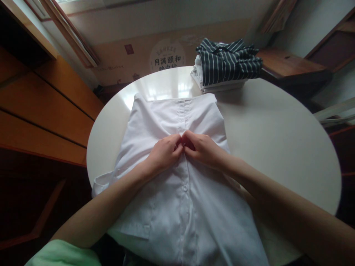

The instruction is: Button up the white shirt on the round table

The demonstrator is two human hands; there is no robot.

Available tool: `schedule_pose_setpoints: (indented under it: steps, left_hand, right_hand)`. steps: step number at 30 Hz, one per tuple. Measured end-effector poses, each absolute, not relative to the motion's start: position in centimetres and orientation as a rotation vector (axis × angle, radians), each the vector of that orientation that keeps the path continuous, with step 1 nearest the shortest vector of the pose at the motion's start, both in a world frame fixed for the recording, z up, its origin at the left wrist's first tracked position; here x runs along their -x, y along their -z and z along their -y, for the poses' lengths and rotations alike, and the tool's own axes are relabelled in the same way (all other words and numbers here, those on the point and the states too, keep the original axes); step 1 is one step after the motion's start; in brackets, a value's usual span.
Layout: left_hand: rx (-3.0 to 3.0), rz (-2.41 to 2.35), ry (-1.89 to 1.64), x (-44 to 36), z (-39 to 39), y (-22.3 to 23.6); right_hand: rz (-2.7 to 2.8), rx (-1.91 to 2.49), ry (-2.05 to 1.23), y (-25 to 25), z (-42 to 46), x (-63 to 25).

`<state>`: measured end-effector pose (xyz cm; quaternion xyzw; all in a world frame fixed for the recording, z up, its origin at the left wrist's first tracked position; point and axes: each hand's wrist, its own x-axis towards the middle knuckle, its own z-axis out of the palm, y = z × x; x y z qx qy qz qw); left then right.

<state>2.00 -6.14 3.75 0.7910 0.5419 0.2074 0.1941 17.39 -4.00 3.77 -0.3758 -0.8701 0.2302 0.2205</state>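
A white buttoned garment (205, 118), like a shirt or coat, is spread out with its front up and its lower part reaching toward me over the near edge. My left hand (165, 150) pinches the button placket near the middle. Right beside it, my right hand (202, 149) is closed on the same placket, the fingertips of both hands meeting. Whatever button lies between the fingers is mostly hidden. Below the hands a white button (185, 188) shows on the placket, and a pocket lies at lower left.
The garment lies on a white round table (285, 147). At the back stands a stack of folded clothes with a black-and-white striped shirt (227, 61) on top. Wooden drawers (41, 107) are at left, a cardboard box (111, 55) behind the table, and a brown wooden surface (291, 62) at back right.
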Motion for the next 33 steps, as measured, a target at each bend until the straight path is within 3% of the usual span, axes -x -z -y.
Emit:
schedule_pose_setpoints:
  steps: [33]
  left_hand:
    - [-2.271,-1.516,-0.562,-2.06,6.24,-3.89]
  right_hand:
    - [2.419,1.066,-0.630,-3.99,4.10,-17.36]
